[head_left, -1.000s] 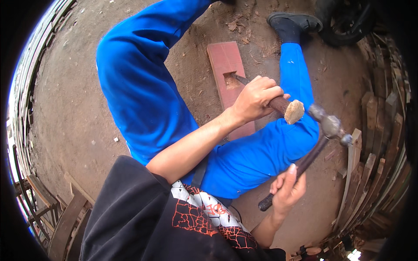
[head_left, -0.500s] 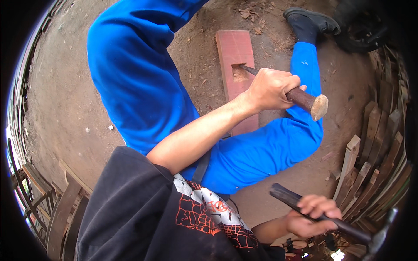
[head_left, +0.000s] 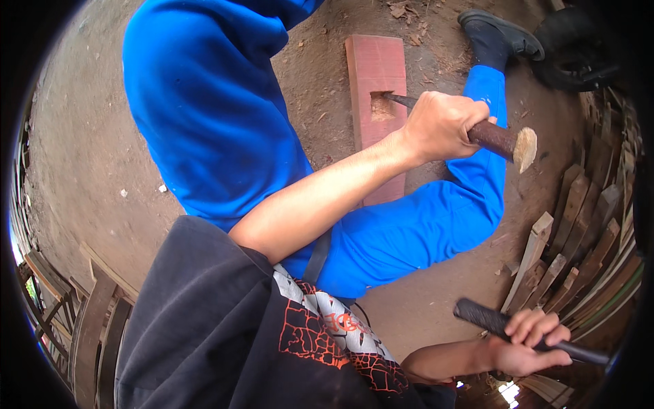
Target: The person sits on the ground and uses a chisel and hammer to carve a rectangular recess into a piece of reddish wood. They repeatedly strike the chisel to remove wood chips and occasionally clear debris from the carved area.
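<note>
A chisel [head_left: 496, 138] with a round brown wooden handle and a pale, frayed end is in my left hand [head_left: 439, 126], fingers wrapped round it. Its dark metal blade slants into a rectangular recess [head_left: 383, 108] cut in a reddish wooden board [head_left: 376, 61] lying on the ground. My right hand [head_left: 533, 342] grips a hammer [head_left: 484, 317] by its dark handle, low at the right and away from the board. The hammer's head is lost in the dark rim of the picture.
My blue-trousered legs [head_left: 409, 235] lie around the board, one partly over its near end. Stacked wood pieces [head_left: 531, 255] stand at the right, with a dark wheel [head_left: 575, 51] beyond my shoe. Wooden frames [head_left: 92, 334] are at the lower left. Chips litter the dirt ground.
My right hand has moved right with the hammer, whose head has slipped out of sight. My left hand and the chisel sit slightly farther right in the picture, as does the board.
</note>
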Tool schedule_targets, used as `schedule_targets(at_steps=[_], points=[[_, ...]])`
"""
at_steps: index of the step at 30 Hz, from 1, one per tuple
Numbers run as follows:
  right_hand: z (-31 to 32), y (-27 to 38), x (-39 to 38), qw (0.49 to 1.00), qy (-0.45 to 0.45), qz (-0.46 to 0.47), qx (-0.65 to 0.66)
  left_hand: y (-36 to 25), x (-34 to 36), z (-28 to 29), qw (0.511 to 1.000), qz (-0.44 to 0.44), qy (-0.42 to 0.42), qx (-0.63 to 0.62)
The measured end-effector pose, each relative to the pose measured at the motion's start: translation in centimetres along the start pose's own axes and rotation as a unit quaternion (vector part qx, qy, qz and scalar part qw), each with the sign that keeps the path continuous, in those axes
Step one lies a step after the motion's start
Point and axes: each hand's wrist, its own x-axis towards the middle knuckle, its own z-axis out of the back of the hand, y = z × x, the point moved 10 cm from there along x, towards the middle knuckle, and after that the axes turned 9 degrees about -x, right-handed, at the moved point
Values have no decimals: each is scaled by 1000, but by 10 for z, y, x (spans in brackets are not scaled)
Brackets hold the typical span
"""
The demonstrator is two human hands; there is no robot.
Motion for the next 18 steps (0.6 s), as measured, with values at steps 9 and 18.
schedule_targets(at_steps=[9, 18], points=[[-2, -79, -58, 925, 99, -299, -212, -6, 0, -12, 999, 9, 44, -5], [26, -75, -59, 944, -19, -267, -195, -38, -6, -15, 995, -39, 78, -50]])
